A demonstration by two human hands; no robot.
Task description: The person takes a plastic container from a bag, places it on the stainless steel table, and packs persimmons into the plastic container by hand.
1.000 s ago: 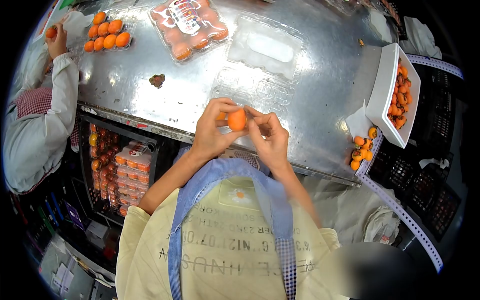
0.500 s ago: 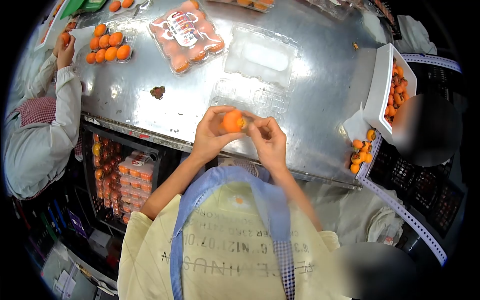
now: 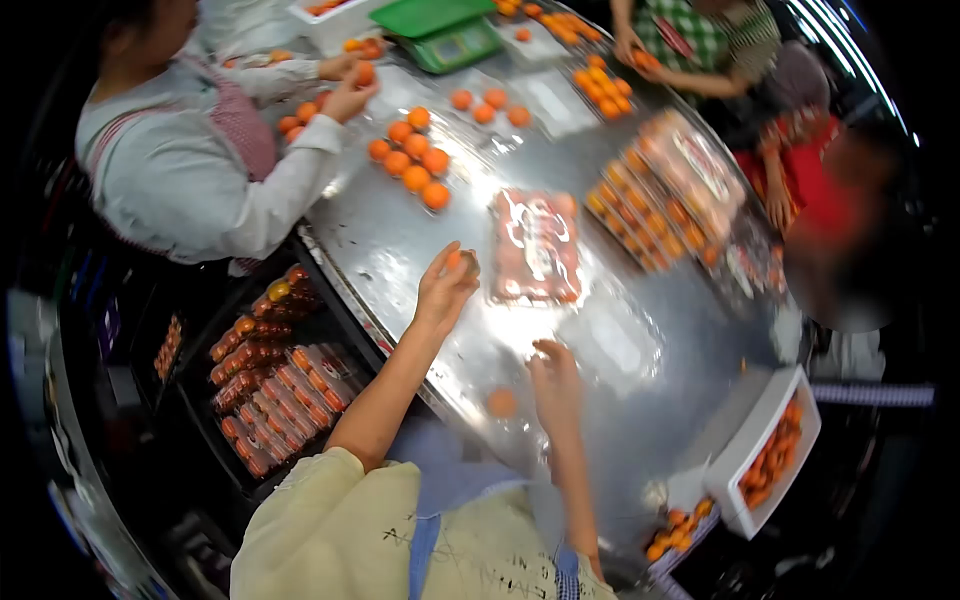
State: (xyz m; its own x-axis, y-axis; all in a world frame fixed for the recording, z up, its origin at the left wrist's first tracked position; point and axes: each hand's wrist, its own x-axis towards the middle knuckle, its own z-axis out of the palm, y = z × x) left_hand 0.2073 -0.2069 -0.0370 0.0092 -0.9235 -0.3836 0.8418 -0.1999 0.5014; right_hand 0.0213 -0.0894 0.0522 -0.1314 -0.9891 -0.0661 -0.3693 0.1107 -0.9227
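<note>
My left hand (image 3: 446,291) is raised over the near left part of the metal table (image 3: 375,265), fingers curled round a small orange fruit (image 3: 455,259) that shows between them. To its right, my right hand (image 3: 556,385) hangs over the table, blurred, its fingers bent; I see nothing held in it. A single orange fruit (image 3: 502,403) lies in front of me, left of my right hand. Beyond both hands sits a closed clear pack of fruit (image 3: 536,247) with a printed label. A blurred clear tray (image 3: 615,338) lies just right of my right hand.
At the left a co-worker (image 3: 185,160) handles fruit beside a tray of oranges (image 3: 410,155). Further back are a green scale (image 3: 440,40), stacked packs (image 3: 650,200) and other people (image 3: 700,50). A white box of fruit (image 3: 768,455) stands right; a crate of packs (image 3: 275,385) is below left.
The view has swung left and up, showing more people and packs. My hands have moved apart, the left forward with a fruit. A single fruit now shows on the table.
</note>
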